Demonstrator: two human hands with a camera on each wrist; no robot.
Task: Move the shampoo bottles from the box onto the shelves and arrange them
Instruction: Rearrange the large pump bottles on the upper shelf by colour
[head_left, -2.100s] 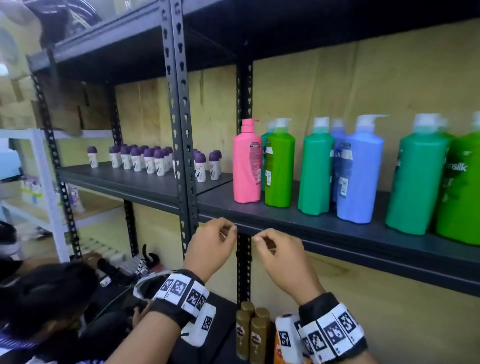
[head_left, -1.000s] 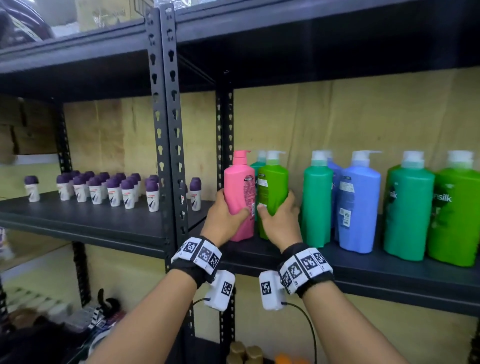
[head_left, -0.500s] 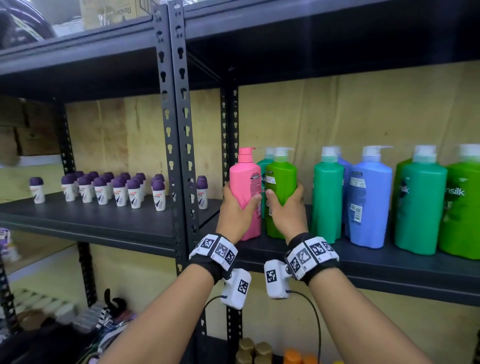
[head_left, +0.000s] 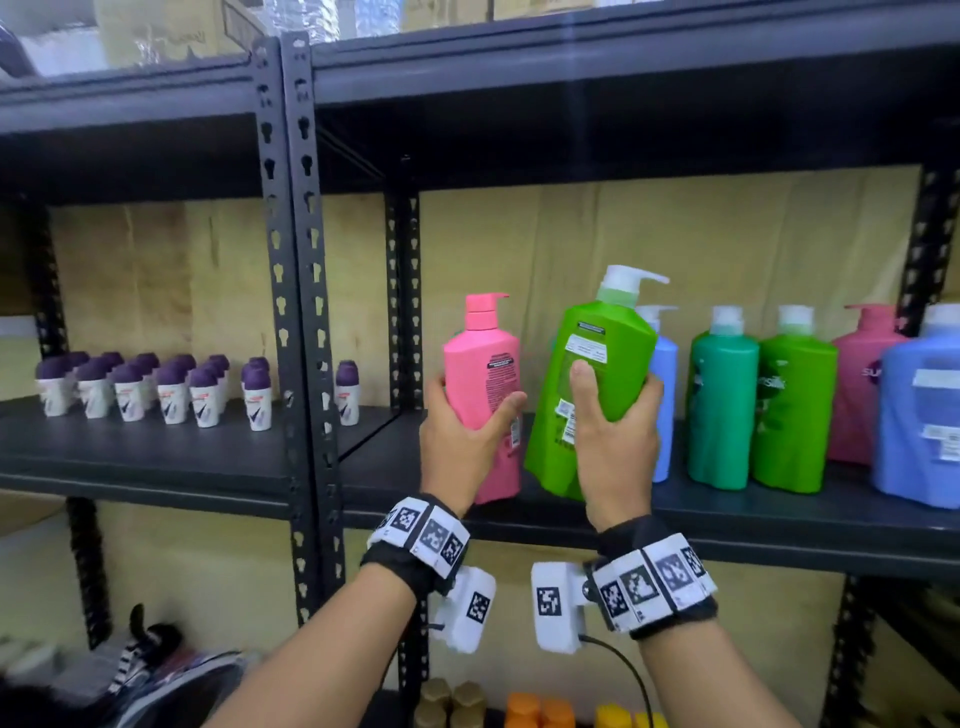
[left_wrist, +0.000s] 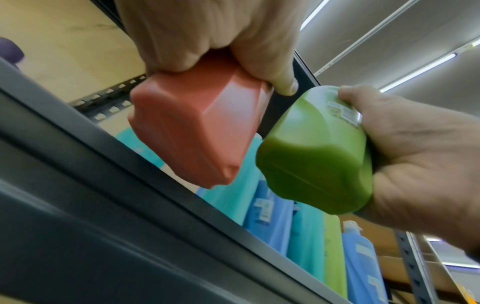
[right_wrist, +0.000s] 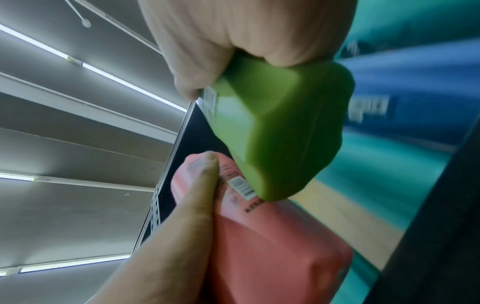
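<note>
My left hand grips a pink shampoo bottle by its lower half; it is upright, just above the dark shelf. My right hand grips a light green pump bottle, lifted clear of the shelf and tilted to the right. In the left wrist view the bases of the pink bottle and the green bottle hang in the air above the shelf edge. The right wrist view shows the green base beside the pink bottle.
More pump bottles stand in a row on the shelf to the right: blue, dark green, light green, pink, blue. Small purple-capped roll-ons fill the left bay. A perforated upright divides the bays.
Both hands have lifted their bottles off the shelf. The green bottle has risen higher and tipped to the right; the pink one has come up slightly. The camera has swung right.
</note>
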